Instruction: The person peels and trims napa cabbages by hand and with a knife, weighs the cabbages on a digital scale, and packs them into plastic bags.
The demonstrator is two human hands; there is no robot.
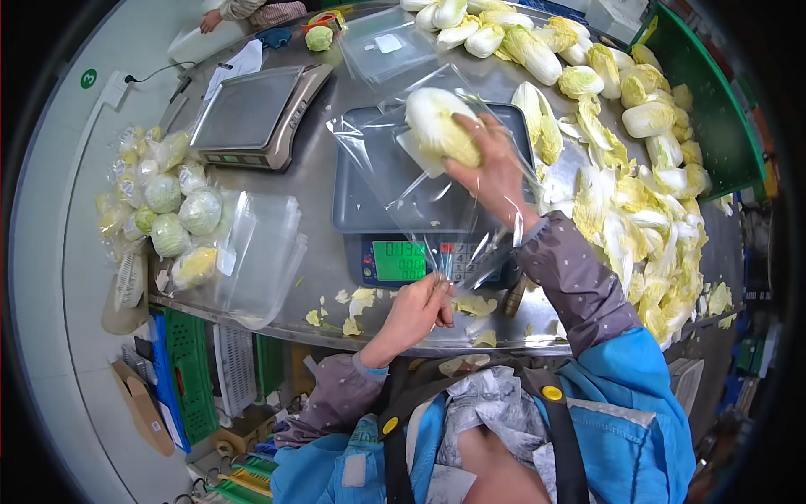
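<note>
My right hand grips a pale napa cabbage above the grey scale platform. A clear plastic bag spreads around the cabbage and my right wrist. Just in front of the scale, my left hand pinches the gathered near edge of the bag. The scale's green display is lit, partly covered by the plastic.
Napa cabbages line the back right, with loose leaves at the right. A second scale, bagged cabbages and flat bags lie left. A co-worker's hand shows at the top left.
</note>
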